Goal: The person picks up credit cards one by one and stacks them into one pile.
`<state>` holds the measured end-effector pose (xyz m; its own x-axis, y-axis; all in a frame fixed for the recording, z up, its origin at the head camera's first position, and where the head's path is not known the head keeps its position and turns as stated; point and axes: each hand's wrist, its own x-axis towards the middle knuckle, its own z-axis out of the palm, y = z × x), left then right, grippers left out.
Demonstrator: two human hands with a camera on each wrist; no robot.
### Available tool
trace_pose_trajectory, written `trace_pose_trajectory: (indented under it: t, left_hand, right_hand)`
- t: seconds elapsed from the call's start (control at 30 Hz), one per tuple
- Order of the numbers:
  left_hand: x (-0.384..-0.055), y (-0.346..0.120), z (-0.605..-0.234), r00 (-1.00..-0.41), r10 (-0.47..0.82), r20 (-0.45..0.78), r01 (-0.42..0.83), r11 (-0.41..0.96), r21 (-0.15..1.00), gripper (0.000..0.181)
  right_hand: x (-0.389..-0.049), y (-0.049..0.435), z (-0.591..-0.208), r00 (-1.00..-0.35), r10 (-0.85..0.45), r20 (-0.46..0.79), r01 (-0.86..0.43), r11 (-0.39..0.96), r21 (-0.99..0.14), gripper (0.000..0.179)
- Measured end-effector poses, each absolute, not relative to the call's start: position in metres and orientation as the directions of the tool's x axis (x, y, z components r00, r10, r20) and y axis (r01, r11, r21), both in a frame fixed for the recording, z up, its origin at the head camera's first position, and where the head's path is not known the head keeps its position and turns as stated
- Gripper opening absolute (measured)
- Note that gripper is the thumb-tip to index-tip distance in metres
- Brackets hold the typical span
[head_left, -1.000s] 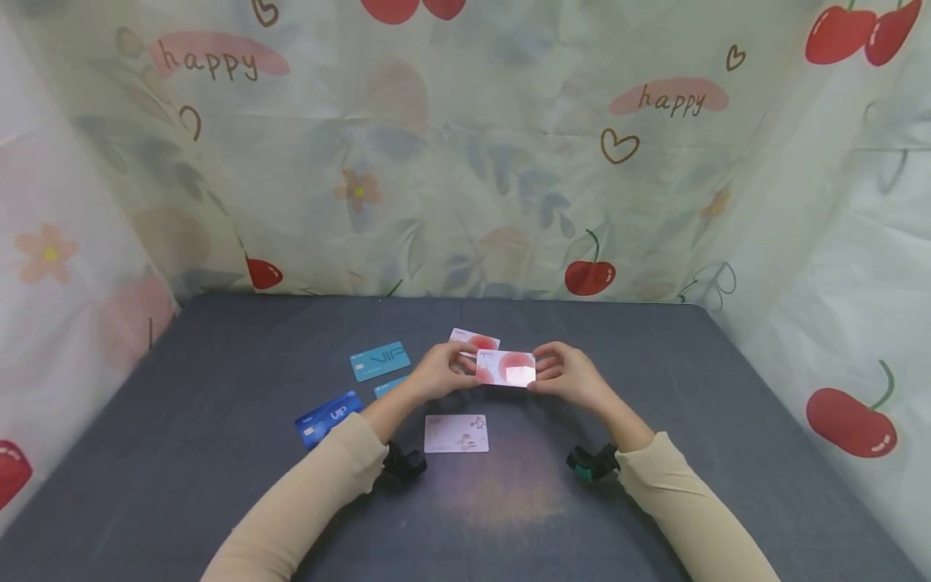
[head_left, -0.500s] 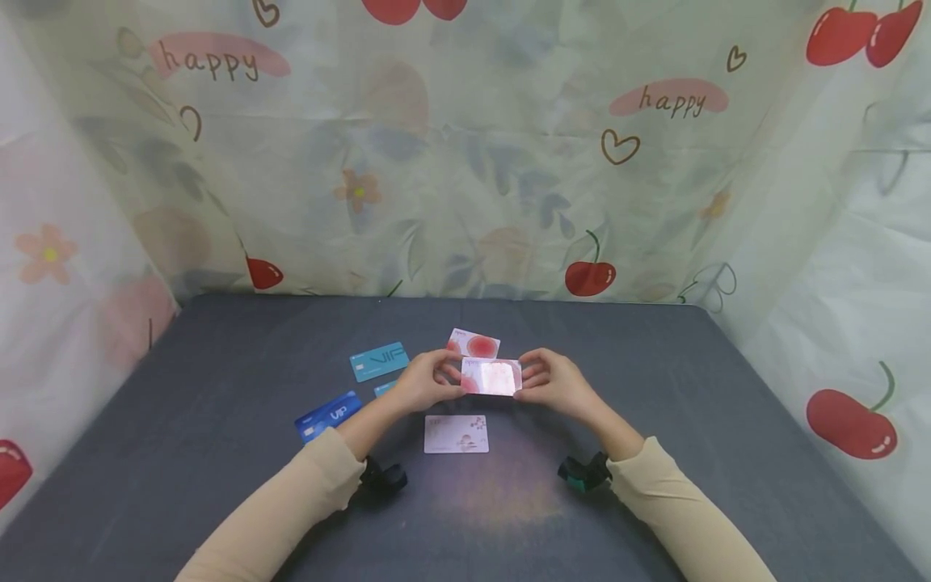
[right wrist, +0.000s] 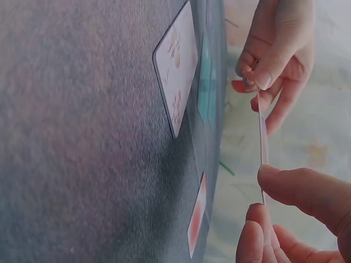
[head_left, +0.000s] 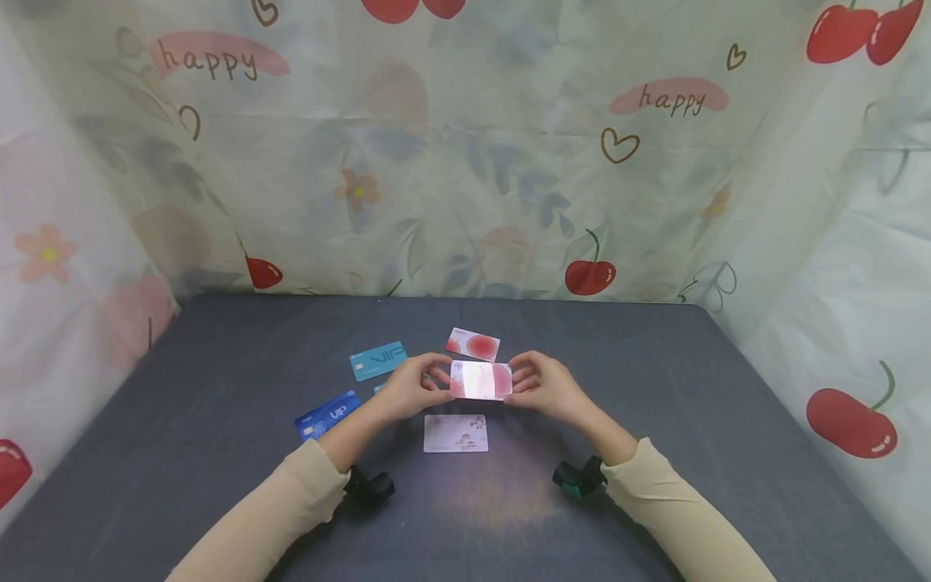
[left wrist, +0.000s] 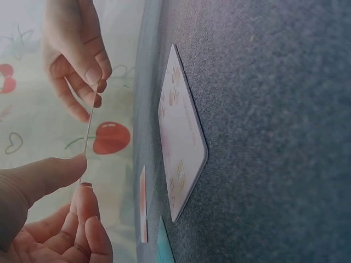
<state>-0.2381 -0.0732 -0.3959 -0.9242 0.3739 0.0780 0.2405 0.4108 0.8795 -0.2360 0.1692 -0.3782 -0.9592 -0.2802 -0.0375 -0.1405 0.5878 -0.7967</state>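
A pink card with red circles, glare across its middle, is held up over the table between both hands. My left hand pinches its left edge between thumb and fingers. At the opposite short edge, my right hand pinches it the same way. Both wrist views show the card edge-on, raised off the surface. Just behind lies a similar pink and red card on the table. A pale pink card with a floral print lies flat nearer to me, below the held card.
Left of the hands, a teal VIP card and a dark blue VIP card lie on the grey tabletop. Another teal card is mostly hidden behind my left hand. A printed curtain stands along the back and sides.
Both hands have moved left and slightly toward me, carrying the held card with them. The pink and red card behind has come into fuller view. The cards on the table stay put.
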Motion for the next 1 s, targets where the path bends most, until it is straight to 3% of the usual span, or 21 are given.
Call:
trace_pose_trajectory:
  t: [0.17,1.0]
  left_hand:
    - [-0.232,-0.076,-0.391,-0.940,0.342,0.011,0.174,0.452,0.875,0.049]
    - [-0.215,-0.096,-0.395,-0.931,0.365,0.001,0.179,0.454,0.873,0.051]
  right_hand:
    - [-0.234,0.166,-0.379,-0.955,-0.294,-0.037,-0.148,0.578,-0.802,0.050]
    - [-0.222,0.153,-0.383,-0.930,-0.366,-0.012,-0.203,0.544,-0.814,0.049]
